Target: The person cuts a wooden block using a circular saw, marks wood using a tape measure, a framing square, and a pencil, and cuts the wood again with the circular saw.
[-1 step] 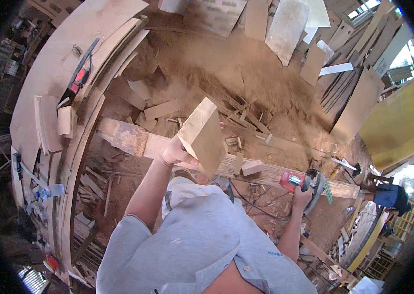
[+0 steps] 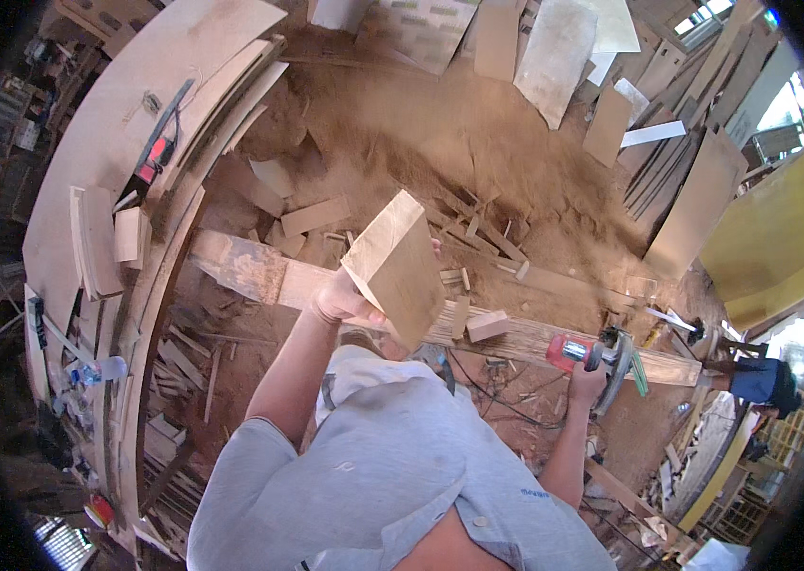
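Observation:
My left hand (image 2: 354,303) is closed around a thick, pale wooden block (image 2: 397,271), raised in front of my body and tilted, its narrow face turned up. Some of the fingers are hidden behind it. To the right, my right hand (image 2: 588,378) grips the handle of a red and black circular saw (image 2: 573,354) with a large round guard. The saw is at the right part of a long wooden beam (image 2: 540,338). A smaller wood block (image 2: 489,325) and a thin offcut (image 2: 460,318) lie on the beam between my hands.
Sawdust and scattered offcuts (image 2: 316,215) cover the ground beyond the beam. Stacked curved boards (image 2: 174,190) on the left carry a red-and-black tool (image 2: 156,157). A cable (image 2: 497,395) runs below the beam. Boards (image 2: 697,205) lean at the far right, near a yellow panel (image 2: 773,243).
The wooden block in my left hand has tilted slightly. My right hand and the saw have hardly moved.

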`<state>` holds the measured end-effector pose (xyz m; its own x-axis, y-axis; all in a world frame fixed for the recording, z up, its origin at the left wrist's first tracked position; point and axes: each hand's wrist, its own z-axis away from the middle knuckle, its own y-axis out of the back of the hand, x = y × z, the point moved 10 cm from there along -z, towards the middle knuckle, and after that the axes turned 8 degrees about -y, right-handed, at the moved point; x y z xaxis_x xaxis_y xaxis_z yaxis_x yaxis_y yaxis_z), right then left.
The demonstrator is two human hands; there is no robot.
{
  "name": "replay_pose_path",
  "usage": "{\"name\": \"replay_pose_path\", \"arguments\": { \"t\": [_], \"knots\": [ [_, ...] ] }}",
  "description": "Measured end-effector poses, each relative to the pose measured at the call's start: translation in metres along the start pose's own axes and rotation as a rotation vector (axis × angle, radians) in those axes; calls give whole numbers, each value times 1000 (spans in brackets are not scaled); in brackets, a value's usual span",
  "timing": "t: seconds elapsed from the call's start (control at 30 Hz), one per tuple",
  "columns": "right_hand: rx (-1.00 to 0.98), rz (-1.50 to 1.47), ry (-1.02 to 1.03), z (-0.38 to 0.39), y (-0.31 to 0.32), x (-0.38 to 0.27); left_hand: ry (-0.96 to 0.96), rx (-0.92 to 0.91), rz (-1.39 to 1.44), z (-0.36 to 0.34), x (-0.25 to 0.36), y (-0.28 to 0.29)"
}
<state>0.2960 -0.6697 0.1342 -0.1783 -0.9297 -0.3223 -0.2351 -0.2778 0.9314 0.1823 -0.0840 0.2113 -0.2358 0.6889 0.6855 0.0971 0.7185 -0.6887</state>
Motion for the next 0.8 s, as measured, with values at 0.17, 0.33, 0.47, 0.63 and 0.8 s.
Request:
{"name": "replay_pose_path", "arguments": {
  "t": [0.17, 0.33, 0.47, 0.63, 0.8],
  "knots": [
    [-42, 55, -21, -12, -7, 50, -1, -77, 67, -25, -40, -94],
    [-267, 122, 80, 17, -23, 17, 37, -122, 183, -35, -92, -159],
    [-372, 117, 239, 49, -25, -3, 33, -134, 167, -39, -117, -190],
    [-330, 76, 283, 73, -73, 38, 17, -188, 116, -40, -129, -214],
    [-442, -11, 149, 66, -93, 51, 23, -198, 58, -31, -126, -220]
  ]
}}
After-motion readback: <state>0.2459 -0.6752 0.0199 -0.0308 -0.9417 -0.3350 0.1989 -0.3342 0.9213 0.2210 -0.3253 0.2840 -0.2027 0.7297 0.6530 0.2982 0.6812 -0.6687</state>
